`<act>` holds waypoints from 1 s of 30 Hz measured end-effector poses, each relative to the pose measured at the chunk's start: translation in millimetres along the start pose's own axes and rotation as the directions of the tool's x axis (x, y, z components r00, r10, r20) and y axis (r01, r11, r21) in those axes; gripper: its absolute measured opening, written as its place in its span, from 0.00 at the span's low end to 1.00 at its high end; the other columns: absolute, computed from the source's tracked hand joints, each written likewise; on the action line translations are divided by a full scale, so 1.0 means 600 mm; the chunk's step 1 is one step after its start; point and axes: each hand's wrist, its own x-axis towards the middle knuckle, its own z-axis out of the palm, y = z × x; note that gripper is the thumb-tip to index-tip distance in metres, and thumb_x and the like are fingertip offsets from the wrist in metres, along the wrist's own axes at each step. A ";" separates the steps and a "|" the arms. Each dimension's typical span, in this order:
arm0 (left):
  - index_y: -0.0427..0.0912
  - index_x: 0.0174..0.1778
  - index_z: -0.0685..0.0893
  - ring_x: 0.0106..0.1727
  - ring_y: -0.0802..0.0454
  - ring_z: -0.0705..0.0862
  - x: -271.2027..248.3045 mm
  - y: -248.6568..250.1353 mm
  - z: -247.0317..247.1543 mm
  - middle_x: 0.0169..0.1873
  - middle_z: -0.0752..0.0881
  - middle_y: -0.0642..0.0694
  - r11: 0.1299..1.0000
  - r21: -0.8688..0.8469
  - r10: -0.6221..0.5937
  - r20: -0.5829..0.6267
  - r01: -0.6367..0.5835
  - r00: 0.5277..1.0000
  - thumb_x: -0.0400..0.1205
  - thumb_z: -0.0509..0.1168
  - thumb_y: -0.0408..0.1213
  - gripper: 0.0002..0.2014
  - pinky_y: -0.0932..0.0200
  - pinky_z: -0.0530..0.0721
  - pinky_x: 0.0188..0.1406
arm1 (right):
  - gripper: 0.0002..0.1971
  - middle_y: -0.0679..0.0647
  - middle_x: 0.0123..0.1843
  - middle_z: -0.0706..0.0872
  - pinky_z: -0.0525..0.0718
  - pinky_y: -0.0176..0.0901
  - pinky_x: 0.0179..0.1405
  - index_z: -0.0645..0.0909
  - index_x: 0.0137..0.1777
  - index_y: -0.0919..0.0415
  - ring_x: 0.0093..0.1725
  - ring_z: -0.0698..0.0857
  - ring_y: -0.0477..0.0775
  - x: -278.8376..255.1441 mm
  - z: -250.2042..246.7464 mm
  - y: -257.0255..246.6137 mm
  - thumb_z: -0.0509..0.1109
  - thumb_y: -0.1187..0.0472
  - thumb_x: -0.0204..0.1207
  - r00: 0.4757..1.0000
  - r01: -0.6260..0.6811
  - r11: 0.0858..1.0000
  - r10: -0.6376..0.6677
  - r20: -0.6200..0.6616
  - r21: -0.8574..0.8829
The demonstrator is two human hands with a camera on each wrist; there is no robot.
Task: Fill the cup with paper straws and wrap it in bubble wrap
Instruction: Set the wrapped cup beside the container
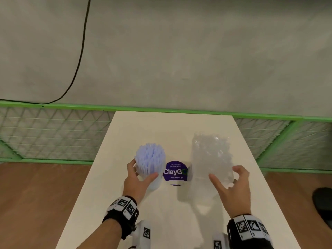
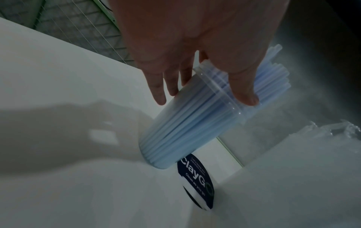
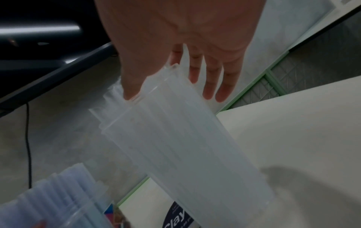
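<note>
A clear plastic cup [image 1: 154, 183] packed with pale blue straws [image 1: 150, 158] stands left of centre on the white table [image 1: 161, 123]. My left hand [image 1: 143, 170] grips it near the rim, thumb in front and fingers behind; in the left wrist view the cup [image 2: 175, 131] shows its straws through the wall. To the right stands a second cup of straws wrapped in clear bubble wrap [image 1: 210, 151]. My right hand [image 1: 223, 172] holds its near side, with the thumb on the wrap [image 3: 185, 146] and the fingers behind it.
A round purple "ClayGo" sticker [image 1: 175, 172] lies on the table between the two cups. A green wire fence [image 1: 53, 133] runs behind the table, with a black cable [image 1: 80, 51] on the grey floor beyond. A dark object [image 1: 323, 200] sits at the right edge.
</note>
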 end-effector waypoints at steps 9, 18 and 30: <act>0.56 0.77 0.62 0.72 0.49 0.78 0.058 0.019 0.056 0.70 0.79 0.49 1.000 0.002 0.018 0.003 -0.018 1.000 0.71 0.80 0.46 0.42 0.49 0.77 0.70 | 0.50 0.48 0.85 0.63 0.62 0.45 0.80 0.55 0.86 0.52 0.83 0.63 0.50 0.072 0.068 -0.015 0.79 0.43 0.68 0.993 0.067 0.998 -0.066 0.095 0.001; 0.54 0.77 0.62 0.72 0.45 0.79 0.252 0.068 0.107 0.72 0.79 0.46 0.999 0.044 0.031 0.014 -0.032 0.999 0.72 0.80 0.48 0.43 0.43 0.78 0.72 | 0.51 0.49 0.85 0.63 0.63 0.52 0.81 0.55 0.86 0.52 0.83 0.63 0.52 0.273 0.169 -0.056 0.79 0.42 0.68 0.991 0.076 0.997 -0.075 0.113 -0.007; 0.52 0.77 0.62 0.68 0.43 0.81 0.505 0.146 0.168 0.70 0.80 0.47 0.994 0.079 0.071 0.024 -0.073 0.997 0.73 0.79 0.50 0.42 0.51 0.78 0.67 | 0.48 0.48 0.82 0.67 0.62 0.37 0.74 0.57 0.85 0.51 0.80 0.67 0.50 0.491 0.286 -0.099 0.80 0.45 0.69 0.990 0.109 0.993 -0.112 0.085 0.035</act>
